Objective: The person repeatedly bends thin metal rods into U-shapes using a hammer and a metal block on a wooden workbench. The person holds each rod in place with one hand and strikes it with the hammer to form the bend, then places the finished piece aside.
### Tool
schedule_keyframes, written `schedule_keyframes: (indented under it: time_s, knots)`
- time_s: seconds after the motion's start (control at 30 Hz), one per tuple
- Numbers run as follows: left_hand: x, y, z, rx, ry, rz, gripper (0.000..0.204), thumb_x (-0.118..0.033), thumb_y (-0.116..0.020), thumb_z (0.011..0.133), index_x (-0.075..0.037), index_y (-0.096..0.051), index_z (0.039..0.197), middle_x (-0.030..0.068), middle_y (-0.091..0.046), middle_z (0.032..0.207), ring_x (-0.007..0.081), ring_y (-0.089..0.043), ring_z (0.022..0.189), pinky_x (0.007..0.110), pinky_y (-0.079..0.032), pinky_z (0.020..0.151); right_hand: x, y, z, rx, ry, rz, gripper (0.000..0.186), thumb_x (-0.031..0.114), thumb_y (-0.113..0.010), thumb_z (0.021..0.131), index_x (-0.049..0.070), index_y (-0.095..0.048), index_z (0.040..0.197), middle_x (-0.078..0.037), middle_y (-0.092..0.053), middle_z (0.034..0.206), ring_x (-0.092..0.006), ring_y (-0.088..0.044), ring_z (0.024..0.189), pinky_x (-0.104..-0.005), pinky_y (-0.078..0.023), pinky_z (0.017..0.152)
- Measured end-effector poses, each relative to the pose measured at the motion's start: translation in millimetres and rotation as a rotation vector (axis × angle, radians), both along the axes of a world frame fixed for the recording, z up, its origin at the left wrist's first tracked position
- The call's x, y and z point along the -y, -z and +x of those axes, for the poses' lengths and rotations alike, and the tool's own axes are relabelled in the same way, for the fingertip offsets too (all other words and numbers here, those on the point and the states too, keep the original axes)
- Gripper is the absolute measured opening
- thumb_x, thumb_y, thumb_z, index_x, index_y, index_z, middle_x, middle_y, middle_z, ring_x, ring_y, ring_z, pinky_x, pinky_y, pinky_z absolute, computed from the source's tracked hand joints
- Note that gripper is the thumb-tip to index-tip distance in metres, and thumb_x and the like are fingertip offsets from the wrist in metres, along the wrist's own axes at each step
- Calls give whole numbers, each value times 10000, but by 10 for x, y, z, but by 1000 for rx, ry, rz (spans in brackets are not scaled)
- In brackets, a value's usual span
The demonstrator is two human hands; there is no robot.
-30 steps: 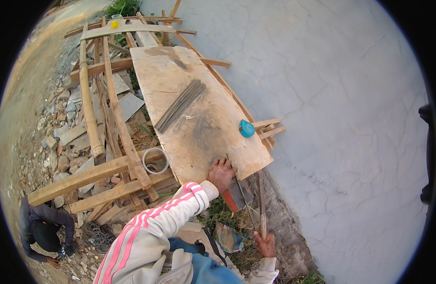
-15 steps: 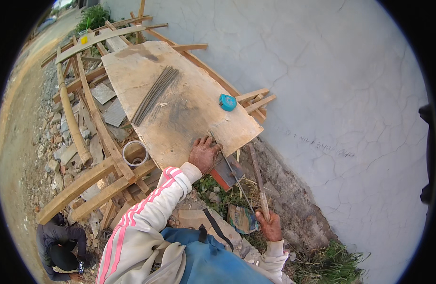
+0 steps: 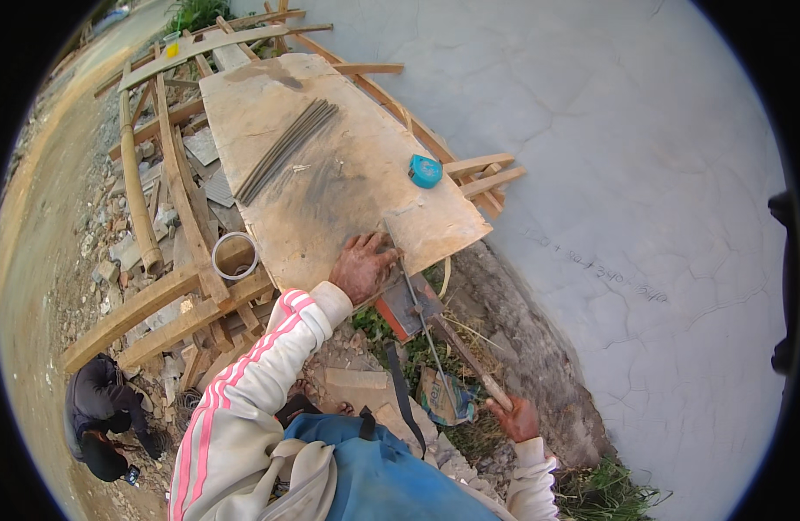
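My left hand (image 3: 362, 267) presses on the near end of a worn wooden board (image 3: 330, 187), fingers bent beside a thin metal rod (image 3: 425, 326). That rod runs from the board, past its edge, down towards my right side. My right hand (image 3: 515, 419) is wrapped round the pale end of a long brown bar (image 3: 471, 354). The bar's far end lies close to the rod, just off the board; whether they touch I cannot tell. Further up the board lies a bundle of thin metal rods (image 3: 287, 151). A teal tape measure (image 3: 425, 171) rests at the board's right edge.
A cracked grey wall (image 3: 625, 174) rises on the right. Timber beams (image 3: 183, 184) and rubble surround the board's left side, with a clear plastic cup (image 3: 235, 255) on them. Under the near edge is a red-sided block (image 3: 401, 311). Another person (image 3: 105, 417) crouches at lower left.
The bar has swung: its far end has come down and left towards the rod, and my right hand has moved slightly right and down. My left hand stays on the board. The view has shifted slightly.
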State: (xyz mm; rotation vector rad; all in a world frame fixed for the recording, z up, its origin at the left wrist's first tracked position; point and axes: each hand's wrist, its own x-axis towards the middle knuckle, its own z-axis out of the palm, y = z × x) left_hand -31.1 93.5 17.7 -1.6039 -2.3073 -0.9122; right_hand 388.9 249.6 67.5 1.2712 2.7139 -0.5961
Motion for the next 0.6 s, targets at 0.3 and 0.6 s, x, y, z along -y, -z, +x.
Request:
schedule_keyframes:
  time_s: [0.3,0.6]
  knots:
    - [0,9,-2,-2,1,26,376,-166,-641,880,-187,-666,1254,132,-551,1336,325,-516,1272,476,-397,1069,-771,124,-290,62,-166,55,416,487,-753,849,71,-744,845,-186,-634,635,-393,-656,631,-474,-499,600]
    - [6,-12,5,-6,1,27,428,-92,-633,841,-187,-665,1257,113,-558,1299,317,-541,1201,474,-415,1024,-1289,201,-539,10,-414,243,247,333,-735,829,101,-682,762,-206,-624,668,-437,-636,679,-515,-494,620]
